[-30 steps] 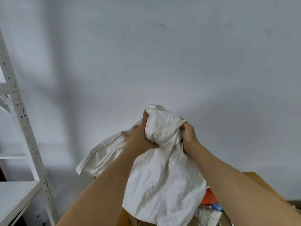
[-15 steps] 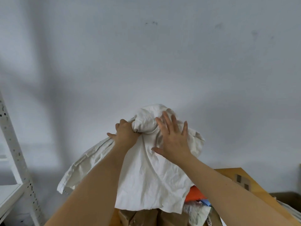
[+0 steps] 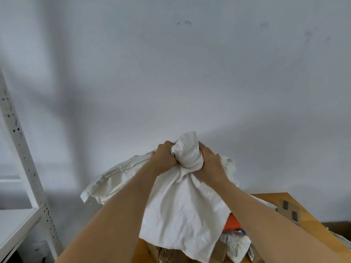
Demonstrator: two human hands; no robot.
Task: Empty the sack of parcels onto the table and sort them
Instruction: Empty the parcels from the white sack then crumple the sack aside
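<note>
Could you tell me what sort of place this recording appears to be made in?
Probably a parcel sorting or storage room: a white slotted metal shelving rack stands against a bare wall, and mixed parcels lie on a wooden table under an upended white sack.

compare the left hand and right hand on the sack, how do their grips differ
The left hand clutches the bunched top of the white sack from its left side, fist tight, knuckles up. The right hand grips the same bunch from the right and sits a little lower, its fingers wrapped around the cloth. Both hold the sack raised above the parcels on the table.
</note>
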